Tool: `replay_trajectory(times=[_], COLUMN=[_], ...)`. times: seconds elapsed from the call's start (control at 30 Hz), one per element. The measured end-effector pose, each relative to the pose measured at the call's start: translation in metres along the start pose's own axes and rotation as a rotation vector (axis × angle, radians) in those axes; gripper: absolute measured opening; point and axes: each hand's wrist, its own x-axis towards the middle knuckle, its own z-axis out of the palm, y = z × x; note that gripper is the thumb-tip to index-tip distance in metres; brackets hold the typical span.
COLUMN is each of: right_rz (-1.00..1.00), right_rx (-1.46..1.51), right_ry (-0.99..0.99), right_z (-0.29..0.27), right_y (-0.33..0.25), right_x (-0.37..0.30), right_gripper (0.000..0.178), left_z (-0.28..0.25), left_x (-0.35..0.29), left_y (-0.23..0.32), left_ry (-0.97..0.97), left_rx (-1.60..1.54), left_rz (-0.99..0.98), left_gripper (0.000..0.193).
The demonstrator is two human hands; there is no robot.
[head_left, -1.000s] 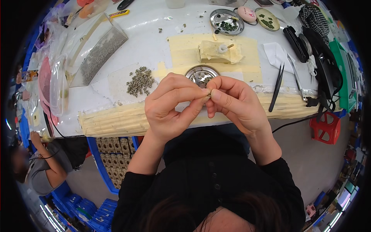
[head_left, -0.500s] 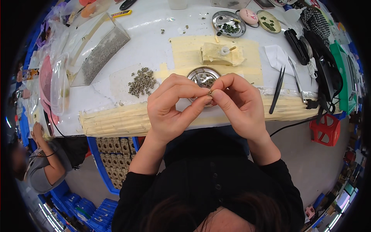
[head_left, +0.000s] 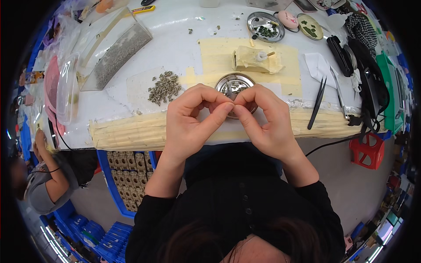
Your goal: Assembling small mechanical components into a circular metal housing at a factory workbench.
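Over the near side of a round metal dish [head_left: 235, 75], my left hand [head_left: 189, 122] and my right hand [head_left: 268, 122] meet fingertip to fingertip. Each pinches thumb against index finger. Whatever sits between the tips is too small and too covered to make out. Small greyish parts lie in the dish, partly hidden by my fingers. Left of my left hand is a loose pile of small grey-brown parts [head_left: 164, 87] on a clear sheet. Beyond the dish stands a tape-covered block [head_left: 252, 60] with a small white nozzle-like piece and a stick on top.
Black tweezers [head_left: 317, 103] and a metal tool [head_left: 338, 92] lie right of my hands. Farther back are a metal plate of dark green pieces [head_left: 266, 27] and a clear box of grey granules [head_left: 123, 57]. Another person [head_left: 50, 175] works at the left. A red stool [head_left: 367, 151] stands lower right.
My fingertips have drawn closer together and shifted slightly left over the dish; the small part that showed between them is now covered. The whole view has shifted slightly.
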Motion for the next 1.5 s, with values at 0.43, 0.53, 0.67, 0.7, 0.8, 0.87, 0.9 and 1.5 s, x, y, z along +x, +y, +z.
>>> replay_trajectory(times=[0.43, 0.53, 0.67, 0.7, 0.8, 0.87, 0.9, 1.5], right_rz=[-0.141, -0.115, 0.038, 0.048, 0.04, -0.011, -0.044, -0.431], right_rx=[-0.262, -0.224, 0.007, 0.036, 0.102, 0.111, 0.073, -0.221], right_ry=[-0.056, -0.022, 0.015, 0.017, 0.049, 0.107, 0.124, 0.273], right_z=[0.02, 0.019, 0.017, 0.018, 0.019, 0.021, 0.02, 0.02], right_y=[0.003, 0.002, -0.005, -0.007, -0.013, -0.012, -0.012, -0.005], right_x=[0.006, 0.007, 0.004, 0.003, 0.003, 0.002, 0.001, 0.001], right_gripper=[0.011, 0.01, 0.008, 0.008, 0.009, 0.009, 0.009, 0.023], left_z=[-0.032, -0.034, -0.019, -0.013, -0.003, -0.001, 0.0, 0.005], left_x=[-0.017, -0.02, -0.024, -0.025, -0.024, -0.025, -0.025, -0.028], left_y=[0.006, 0.007, 0.018, 0.013, 0.008, 0.01, 0.01, 0.01], left_ry=[0.112, 0.129, 0.081, 0.135, 0.163, 0.136, 0.123, 0.138], left_rx=[0.717, 0.716, 0.455, 0.291, -0.016, -0.115, -0.164, -0.157], left_rz=[0.113, 0.137, 0.16, 0.143, 0.052, 0.018, 0.001, 0.02], left_gripper=[0.006, 0.01, 0.015, 0.016, 0.014, 0.015, 0.015, 0.015])
